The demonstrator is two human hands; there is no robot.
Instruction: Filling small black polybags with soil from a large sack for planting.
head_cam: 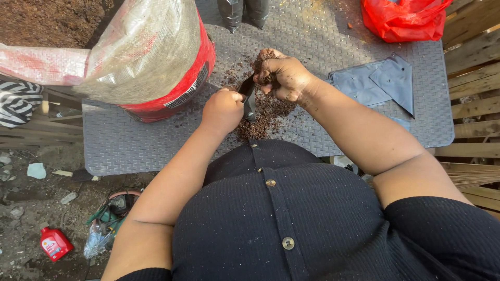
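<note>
**potting_newb:** What's in the hands here, and how would that stuff handle?

**dirtyfingers:** Everything sits on the grey textured mat [130, 145]. The left hand [223, 110] is clenched around the rim of a small black plastic grow bag [249, 98], pinching it open just above the mat's middle. The right hand [284, 77] is closed on a clump of brown potting mix [264, 63] right over the bag's mouth. I'd say the bag is thin, floppy film, super light, so you have to grip it at the rim or it collapses. The mix looks loose and crumbly, not heavy in a handful, and it'll leak between fingers; there's a scatter of it [268, 112] on the mat under the hands.

**potting_newb:** Counts?

**dirtyfingers:** One bag being held, plus a flat stack of empty ones [377, 83] on the mat's right side; I make out two or three, can't split them cleanly. One big woven sack [151, 52] at the mat's left end, one red plastic bag [403, 18] at its far right corner, one red bottle [54, 243] on the ground below the mat.
</note>
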